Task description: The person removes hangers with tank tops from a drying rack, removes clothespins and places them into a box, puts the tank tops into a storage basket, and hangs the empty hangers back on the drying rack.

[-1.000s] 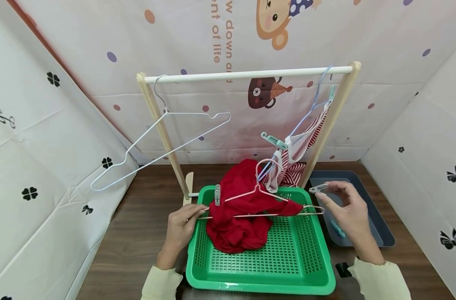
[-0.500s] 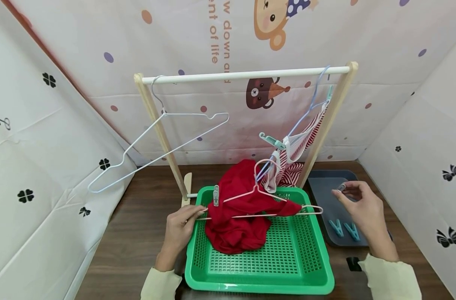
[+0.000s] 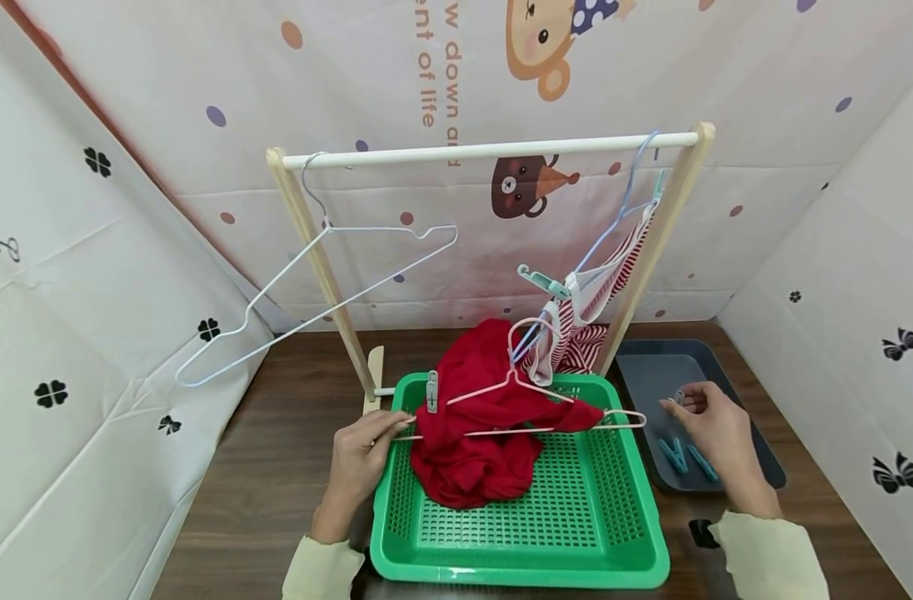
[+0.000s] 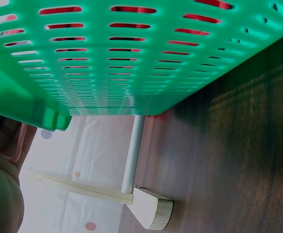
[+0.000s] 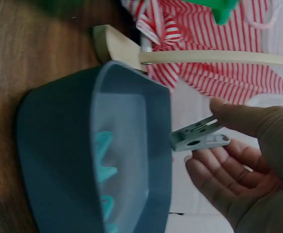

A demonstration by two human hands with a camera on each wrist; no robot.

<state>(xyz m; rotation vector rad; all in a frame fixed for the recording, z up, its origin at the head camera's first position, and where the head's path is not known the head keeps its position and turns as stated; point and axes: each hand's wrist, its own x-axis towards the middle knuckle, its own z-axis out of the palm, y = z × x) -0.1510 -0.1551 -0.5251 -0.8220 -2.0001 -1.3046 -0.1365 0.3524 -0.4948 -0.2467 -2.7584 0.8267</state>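
My left hand (image 3: 361,458) grips the left end of a pink hanger (image 3: 527,431) over the green basket's left rim. A red garment (image 3: 475,467) is draped on the hanger and hangs into the green basket (image 3: 516,575). One grey clothespin (image 3: 432,392) is clipped on the garment near the hanger's left side. My right hand (image 3: 715,425) is over the dark grey tray (image 3: 651,358), pinching a grey clothespin (image 5: 200,136) between thumb and fingers. Below it, teal clothespins (image 3: 674,456) lie in the tray.
Behind the basket stands a wooden rack with a white bar (image 3: 471,152). A bare white hanger (image 3: 351,292) hangs at its left. On the right, a blue hanger (image 3: 614,221) bears a red-striped garment (image 3: 569,333) with clothespins. The rack's foot (image 4: 151,208) is beside the basket.
My right hand, with the grey clothespin, has moved right from beside the hanger's right end to over the tray, then slightly down. The left hand keeps its hold on the pink hanger.
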